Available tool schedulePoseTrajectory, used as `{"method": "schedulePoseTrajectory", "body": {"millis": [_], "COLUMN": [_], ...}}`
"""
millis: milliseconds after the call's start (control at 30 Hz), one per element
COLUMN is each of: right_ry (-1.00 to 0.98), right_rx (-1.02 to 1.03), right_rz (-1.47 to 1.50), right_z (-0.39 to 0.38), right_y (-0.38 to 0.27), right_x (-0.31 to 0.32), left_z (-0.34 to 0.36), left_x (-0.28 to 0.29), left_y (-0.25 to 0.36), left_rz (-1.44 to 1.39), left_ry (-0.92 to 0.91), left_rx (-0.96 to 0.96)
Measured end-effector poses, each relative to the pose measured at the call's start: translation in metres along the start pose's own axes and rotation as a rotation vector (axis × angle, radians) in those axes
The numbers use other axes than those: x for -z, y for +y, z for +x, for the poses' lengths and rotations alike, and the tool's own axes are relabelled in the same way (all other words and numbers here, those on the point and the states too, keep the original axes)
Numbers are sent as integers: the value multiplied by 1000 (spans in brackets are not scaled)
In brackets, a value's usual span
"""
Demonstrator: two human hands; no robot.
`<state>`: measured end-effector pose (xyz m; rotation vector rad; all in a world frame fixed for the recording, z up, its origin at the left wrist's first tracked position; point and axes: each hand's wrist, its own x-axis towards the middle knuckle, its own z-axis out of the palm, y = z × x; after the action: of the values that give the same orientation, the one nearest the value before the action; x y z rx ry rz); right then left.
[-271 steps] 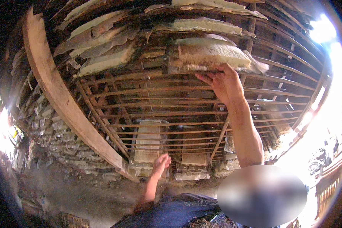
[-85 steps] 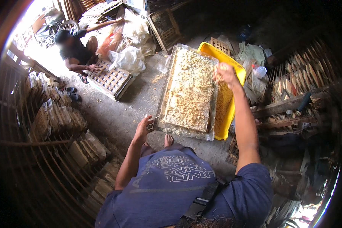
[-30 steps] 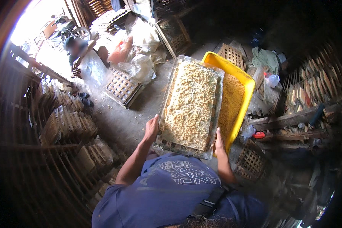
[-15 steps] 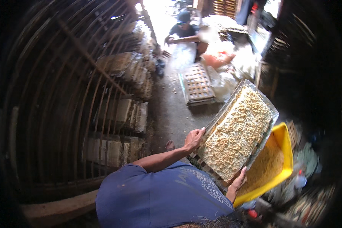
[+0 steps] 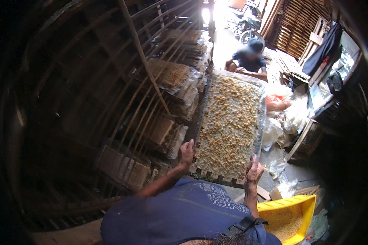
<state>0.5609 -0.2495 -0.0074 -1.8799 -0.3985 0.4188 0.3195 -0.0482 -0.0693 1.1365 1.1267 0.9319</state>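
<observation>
Out in front of me I hold a long tray (image 5: 229, 122) by its two side edges. Pale yellow, crumbly grains cover it over a clear plastic sheet, and slots show along its near edge. My left hand (image 5: 187, 154) grips the left edge close to the near corner, fingers closed. On the opposite edge my right hand (image 5: 254, 171) is closed too, its thumb along the side. Below my right forearm stands a yellow tub (image 5: 310, 216) holding similar yellow grains (image 5: 284, 222).
Slatted racks on the left bear stacks of filled, plastic-wrapped trays (image 5: 173, 75). A person (image 5: 251, 61) crouches beyond the tray's far end. Plastic bags (image 5: 276, 130) lie to its right, near a leaning framed panel (image 5: 335, 69). A motorcycle (image 5: 247, 24) stands at the back.
The tray has swung left and away from above the yellow tub, now pointing toward the crouching person. Both hands keep their grip, and my view has turned along with it.
</observation>
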Motion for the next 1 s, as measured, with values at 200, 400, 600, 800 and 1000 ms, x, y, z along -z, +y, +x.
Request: {"method": "schedulePoseTrajectory", "body": {"millis": [200, 400, 600, 800, 1000], "right_ry": [-124, -254, -399, -589, -739], "right_rx": [52, 17, 34, 121, 312], "right_rz": [-46, -121, -60, -271, -353], "right_z": [58, 144, 269, 403, 511], "right_y": [-42, -53, -60, -105, -155], "right_x": [-135, -230, -320, -426, -541], "left_z": [87, 185, 270, 370, 450], "left_x": [61, 75, 40, -11, -32], "left_y": [24, -14, -3, -14, 39], "left_rz": [-71, -3, -55, -57, -105], "left_ry": [145, 321, 482, 975, 910], "left_rx": [-34, 26, 84, 241, 272]}}
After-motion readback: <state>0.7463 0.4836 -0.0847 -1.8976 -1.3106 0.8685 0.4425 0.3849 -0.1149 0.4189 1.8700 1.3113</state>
